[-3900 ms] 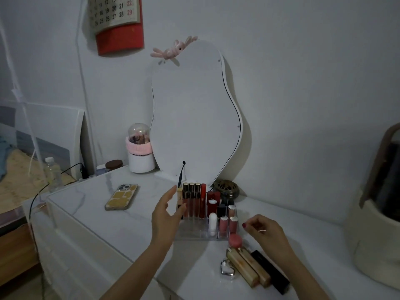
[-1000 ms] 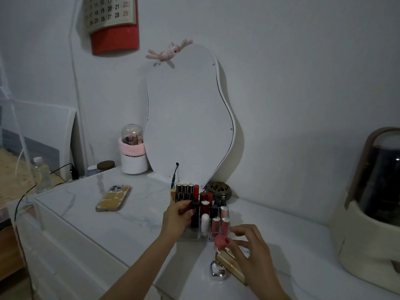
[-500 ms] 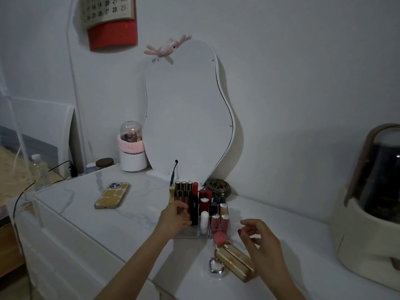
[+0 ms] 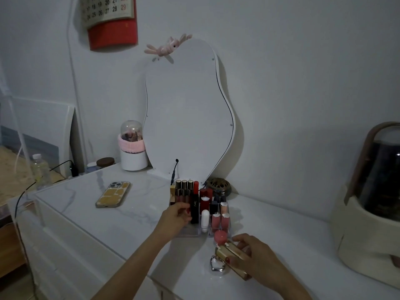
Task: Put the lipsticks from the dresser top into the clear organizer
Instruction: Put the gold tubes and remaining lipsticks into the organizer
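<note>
The clear organizer [image 4: 187,233] stands on the white marble dresser top [image 4: 134,213], filled with several upright lipsticks, among them a tall black one [image 4: 194,211]. My left hand [image 4: 176,217] rests against the organizer's left front, its fingers curled at the tubes there. Two gold lipsticks [image 4: 225,253] lie side by side on the dresser in front of the organizer. My right hand [image 4: 253,259] is closed over them, thumb on the near one. A round pink lipstick [image 4: 220,237] and a silver heart-shaped one [image 4: 217,265] sit beside them.
A wavy white mirror [image 4: 188,113] leans on the wall behind the organizer, with a bronze jar [image 4: 218,186] at its foot. A phone [image 4: 113,194] lies to the left. A white cup with a pink band [image 4: 132,152] stands at the back, a cream domed case [image 4: 372,198] at far right.
My right hand has come down onto the gold lipsticks and closed around them. The black lipstick that lay beside them is gone from the dresser. My left hand stays at the organizer.
</note>
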